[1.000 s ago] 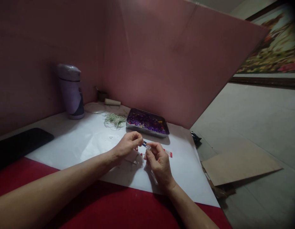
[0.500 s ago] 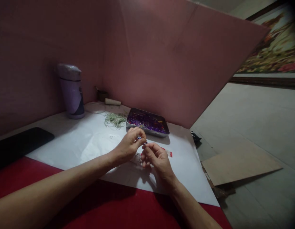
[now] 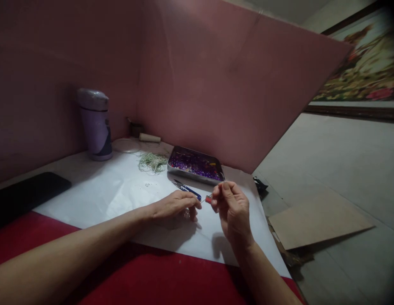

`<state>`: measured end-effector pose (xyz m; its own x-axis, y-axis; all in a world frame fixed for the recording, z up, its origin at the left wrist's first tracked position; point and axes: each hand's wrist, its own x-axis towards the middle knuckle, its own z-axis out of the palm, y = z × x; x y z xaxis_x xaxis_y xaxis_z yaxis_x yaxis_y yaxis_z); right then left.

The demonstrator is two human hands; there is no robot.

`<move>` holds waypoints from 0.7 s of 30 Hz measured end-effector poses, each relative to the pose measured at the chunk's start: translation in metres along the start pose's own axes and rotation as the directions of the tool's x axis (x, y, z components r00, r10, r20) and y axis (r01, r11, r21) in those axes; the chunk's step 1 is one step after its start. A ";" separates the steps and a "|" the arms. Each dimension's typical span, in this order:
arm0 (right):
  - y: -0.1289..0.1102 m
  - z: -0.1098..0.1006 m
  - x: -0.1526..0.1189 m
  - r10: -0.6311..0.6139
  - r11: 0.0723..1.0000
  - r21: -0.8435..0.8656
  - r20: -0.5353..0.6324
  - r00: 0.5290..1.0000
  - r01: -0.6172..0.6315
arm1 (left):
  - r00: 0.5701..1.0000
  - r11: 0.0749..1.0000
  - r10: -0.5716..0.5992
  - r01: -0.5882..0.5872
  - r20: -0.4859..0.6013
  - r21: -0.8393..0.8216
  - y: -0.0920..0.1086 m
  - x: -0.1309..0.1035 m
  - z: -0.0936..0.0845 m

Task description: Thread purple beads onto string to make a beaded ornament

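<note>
A thin, pale thread [image 3: 203, 201] runs in a short span between my two hands, just above the white paper. My left hand [image 3: 176, 205] is low over the paper, its thumb and fingertips closed on the thread's left end. Higher and to the right, my right hand [image 3: 233, 207] pinches the other end between thumb and forefinger; what else its curled fingers hold is hidden. Blue-handled thread snips [image 3: 188, 190] lie just beyond my left fingers. A small red-ended packet [image 3: 208, 199] shows partly behind my right fingers. Small clear items under my left hand are unclear.
A metal tray [image 3: 187, 173] of purple beads stands behind my hands, with a tangle of pale green thread [image 3: 152, 162] to its left. A purple tumbler [image 3: 95, 127] and a black phone-like slab [image 3: 31, 189] are on the left. Pink panels [image 3: 209, 84] enclose the back.
My hands, earlier close together, have moved apart: the right one up and to the right, the left one lower. The thread between them and the snips now show plainly.
</note>
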<state>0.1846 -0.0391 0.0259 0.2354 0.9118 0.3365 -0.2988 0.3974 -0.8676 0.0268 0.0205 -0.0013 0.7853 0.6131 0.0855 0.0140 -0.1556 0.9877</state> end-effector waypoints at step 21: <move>0.002 -0.020 0.017 0.199 0.971 0.192 -0.310 0.930 -0.144 | 0.983 0.821 -0.179 0.168 0.033 -0.546 0.002 -0.003 -0.003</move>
<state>0.2059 -0.0248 0.0222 0.4461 0.8946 0.0263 -0.5014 0.2741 -0.8206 0.0224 0.0204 0.0010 0.7900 0.6053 -0.0975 -0.1942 0.3979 0.8966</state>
